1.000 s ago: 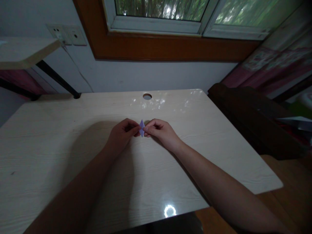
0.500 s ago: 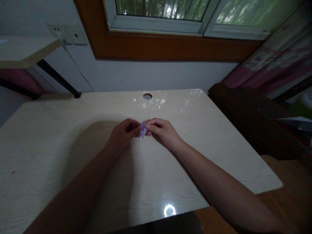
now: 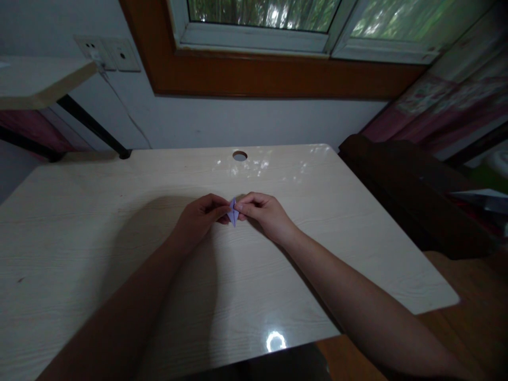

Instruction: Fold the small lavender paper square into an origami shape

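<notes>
A small piece of folded purple paper (image 3: pixel 233 217), pointed at top and bottom, is held between my two hands over the middle of the desk. My left hand (image 3: pixel 202 214) pinches its left side between thumb and fingers. From the other side, my right hand (image 3: pixel 264 211) grips the right edge, thumb on top. A dark line runs down the centre of the paper, where its folds meet. The fingers cover both side edges.
The pale wood-grain desk (image 3: pixel 301 286) has a round cable hole (image 3: pixel 240 156) near its back edge. At the left, a raised shelf (image 3: pixel 43 82) stands on black legs. Dark wooden furniture (image 3: pixel 413 196) adjoins the right side. A window (image 3: pixel 262 37) is above the wall behind.
My left thumb has shifted slightly up on the folded paper, and the paper's lower tip has tilted a little to the right. Both hands keep their hold.
</notes>
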`<move>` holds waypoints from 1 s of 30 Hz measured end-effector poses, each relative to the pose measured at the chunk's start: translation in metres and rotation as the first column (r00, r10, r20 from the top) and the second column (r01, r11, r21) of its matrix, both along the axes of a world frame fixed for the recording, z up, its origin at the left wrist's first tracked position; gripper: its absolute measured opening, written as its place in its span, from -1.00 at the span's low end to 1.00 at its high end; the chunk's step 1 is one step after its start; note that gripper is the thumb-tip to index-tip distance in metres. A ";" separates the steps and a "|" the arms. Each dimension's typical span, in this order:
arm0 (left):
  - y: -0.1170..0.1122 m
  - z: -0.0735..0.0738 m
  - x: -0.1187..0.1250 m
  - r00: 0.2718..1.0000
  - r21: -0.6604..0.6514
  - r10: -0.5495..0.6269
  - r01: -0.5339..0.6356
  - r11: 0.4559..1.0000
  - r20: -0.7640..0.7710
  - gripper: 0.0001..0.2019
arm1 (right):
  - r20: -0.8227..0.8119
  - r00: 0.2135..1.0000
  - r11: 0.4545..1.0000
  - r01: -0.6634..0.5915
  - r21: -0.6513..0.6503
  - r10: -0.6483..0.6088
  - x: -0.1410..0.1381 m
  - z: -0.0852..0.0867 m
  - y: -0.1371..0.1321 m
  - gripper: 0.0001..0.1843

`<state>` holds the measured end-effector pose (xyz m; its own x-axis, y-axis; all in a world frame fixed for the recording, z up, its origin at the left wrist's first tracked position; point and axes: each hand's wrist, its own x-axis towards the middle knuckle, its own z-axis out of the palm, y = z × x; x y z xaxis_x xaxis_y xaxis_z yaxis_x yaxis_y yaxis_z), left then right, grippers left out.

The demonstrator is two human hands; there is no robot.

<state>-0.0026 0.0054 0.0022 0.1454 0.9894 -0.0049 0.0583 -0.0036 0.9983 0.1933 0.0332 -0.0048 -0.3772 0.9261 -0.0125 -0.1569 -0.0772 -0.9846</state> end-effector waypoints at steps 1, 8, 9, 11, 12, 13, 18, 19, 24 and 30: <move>0.000 0.000 0.000 1.000 -0.002 0.001 -0.001 1.000 -0.002 -0.72 | 0.004 1.000 1.000 -0.002 0.000 0.002 0.000 0.000 0.000 -0.73; 0.001 0.002 0.000 1.000 0.001 -0.003 0.003 1.000 -0.011 -0.73 | 0.023 1.000 1.000 -0.013 0.027 0.012 0.000 -0.001 -0.001 -0.71; 0.001 0.002 0.000 1.000 0.003 -0.007 0.007 1.000 -0.018 -0.74 | 0.026 1.000 0.999 -0.014 0.033 0.013 0.000 -0.001 -0.001 -0.71; 0.001 0.002 0.000 0.999 0.013 -0.012 0.012 1.000 -0.032 -0.75 | 0.032 0.999 0.999 -0.014 0.043 0.013 0.000 -0.001 -0.001 -0.73; 0.001 0.002 0.000 0.999 0.019 -0.008 0.009 1.000 -0.042 -0.76 | 0.033 0.999 0.999 -0.014 0.047 0.013 0.000 0.000 -0.002 -0.73; 0.001 0.002 0.000 0.999 0.025 -0.005 0.006 1.000 -0.052 -0.76 | 0.031 0.999 0.999 -0.014 0.048 0.013 0.000 0.001 -0.002 -0.74; 0.000 0.004 0.000 0.997 0.049 0.002 0.003 0.999 -0.082 -0.76 | 0.033 0.999 0.999 -0.023 0.042 0.021 0.000 0.003 -0.003 -0.73; 0.000 0.004 0.000 0.996 0.053 0.002 0.002 0.999 -0.085 -0.76 | 0.039 0.999 0.999 -0.027 0.044 0.025 0.001 0.003 -0.002 -0.73; -0.001 0.003 0.000 0.994 0.067 0.004 0.003 0.998 -0.107 -0.77 | 0.020 0.999 0.998 -0.046 0.036 0.046 0.002 -0.003 0.001 -0.72; -0.001 0.002 0.000 0.991 0.079 0.010 0.000 0.997 -0.132 -0.74 | 0.031 0.998 0.998 -0.061 0.029 0.060 0.001 0.002 -0.001 -0.73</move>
